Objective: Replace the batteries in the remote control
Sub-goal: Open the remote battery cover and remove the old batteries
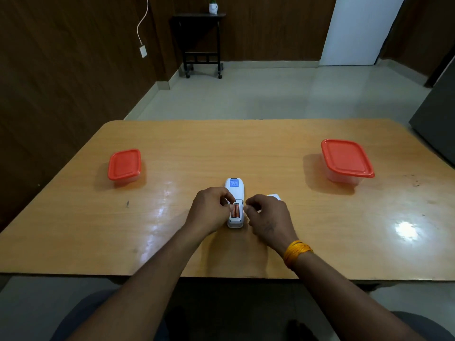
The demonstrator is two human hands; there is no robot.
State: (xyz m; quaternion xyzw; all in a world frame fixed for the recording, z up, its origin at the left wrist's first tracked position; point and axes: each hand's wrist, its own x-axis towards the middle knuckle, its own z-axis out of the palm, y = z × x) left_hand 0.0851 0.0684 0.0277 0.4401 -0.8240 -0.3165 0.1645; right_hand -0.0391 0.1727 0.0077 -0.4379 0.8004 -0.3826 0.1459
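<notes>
A white remote control (235, 190) lies face down at the middle of the wooden table (221, 148), a blue label near its far end. Its battery compartment is uncovered, and an orange battery (236, 209) sits inside. My left hand (211, 212) rests against the remote's left side, fingertips pinching at the compartment's edge. On the right side, my right hand (268, 217) has its fingertips curled at the compartment; whether they hold anything is hidden. A white piece, likely the battery cover (274, 196), lies just behind my right hand.
Two clear containers with orange lids stand on the table, a small one (124, 164) at the left and a larger one (346, 159) at the right. A dark side table (199, 40) stands against the far wall.
</notes>
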